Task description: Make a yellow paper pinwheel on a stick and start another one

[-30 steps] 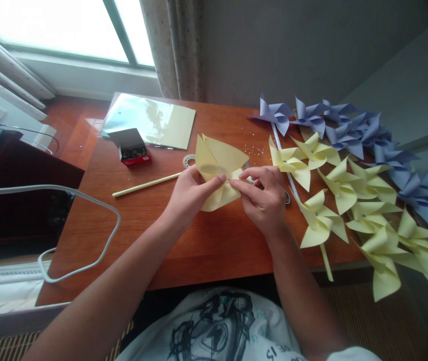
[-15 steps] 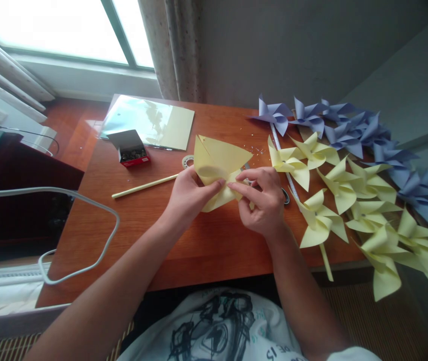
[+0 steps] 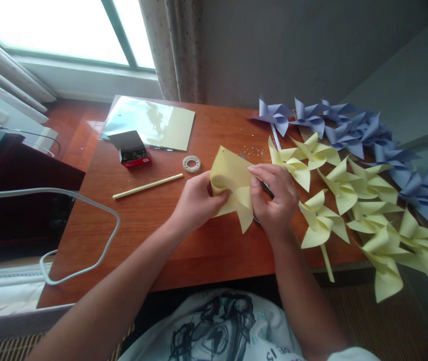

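Fingers: left hand (image 3: 197, 203) and right hand (image 3: 274, 200) both pinched shut on yellow paper pinwheel (image 3: 232, 185).
Location: above tabletop (image 3: 183, 240), left of finished yellow pinwheels (image 3: 349, 200).

A wooden table (image 3: 183, 240) bears a staple box (image 3: 131, 149), tape roll (image 3: 191, 163), straw (image 3: 148, 185) — and paper pinwheels (image 3: 352, 185).

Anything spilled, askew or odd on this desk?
Yes: tiny shiny bits lie scattered on the table beyond the yellow paper in both hands, away from the open box. One yellow pinwheel has its stick hanging over the near edge.
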`<state>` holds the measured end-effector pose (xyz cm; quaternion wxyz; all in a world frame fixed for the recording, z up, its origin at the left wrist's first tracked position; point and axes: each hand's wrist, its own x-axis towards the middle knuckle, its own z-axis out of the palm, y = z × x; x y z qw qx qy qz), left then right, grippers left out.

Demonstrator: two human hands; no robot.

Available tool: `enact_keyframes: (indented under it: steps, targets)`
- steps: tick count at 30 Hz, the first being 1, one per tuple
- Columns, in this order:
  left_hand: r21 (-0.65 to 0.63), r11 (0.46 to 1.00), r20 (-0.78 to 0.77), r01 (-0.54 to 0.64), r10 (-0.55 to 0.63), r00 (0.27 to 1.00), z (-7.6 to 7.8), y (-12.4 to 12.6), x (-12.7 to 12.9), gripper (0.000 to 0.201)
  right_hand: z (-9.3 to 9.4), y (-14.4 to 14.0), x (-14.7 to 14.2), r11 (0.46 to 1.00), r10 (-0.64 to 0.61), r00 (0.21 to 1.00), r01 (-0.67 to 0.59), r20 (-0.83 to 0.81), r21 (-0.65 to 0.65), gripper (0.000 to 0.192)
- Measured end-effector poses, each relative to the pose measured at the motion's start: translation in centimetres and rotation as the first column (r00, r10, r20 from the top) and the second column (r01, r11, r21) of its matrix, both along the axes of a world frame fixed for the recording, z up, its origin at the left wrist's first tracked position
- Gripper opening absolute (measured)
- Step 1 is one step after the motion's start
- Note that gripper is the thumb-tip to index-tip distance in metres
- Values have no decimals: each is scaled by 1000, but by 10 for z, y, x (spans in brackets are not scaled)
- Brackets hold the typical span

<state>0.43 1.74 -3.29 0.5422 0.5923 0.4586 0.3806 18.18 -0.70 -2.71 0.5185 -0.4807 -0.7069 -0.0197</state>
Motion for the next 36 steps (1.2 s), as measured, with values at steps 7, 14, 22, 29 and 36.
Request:
enact_keyframes:
  steps: [7, 14, 22, 29, 36]
  targets:
    - [171, 972, -329, 160, -97, 939, 3, -6, 2, 7, -3, 4, -2, 998, 23, 998, -20, 64, -54, 40]
    - [188, 968, -350, 168, -93, 932, 4, -6, 2, 6, -4, 2, -1, 992, -4, 1000, 4, -6, -123, 41]
    - [196, 964, -374, 182, -98, 922, 5, -5, 2, 8, -8, 2, -2, 989, -9, 1000, 6, -18, -149, 43]
    - [189, 968, -344, 168, -95, 934, 4, -5, 1, 11, -6, 2, -1, 995, -35, 999, 34, -12, -94, 40]
    - [189, 968, -353, 167, -92, 931, 4, -5, 1, 8, -2, 0, -3, 993, -32, 998, 25, -60, -114, 29]
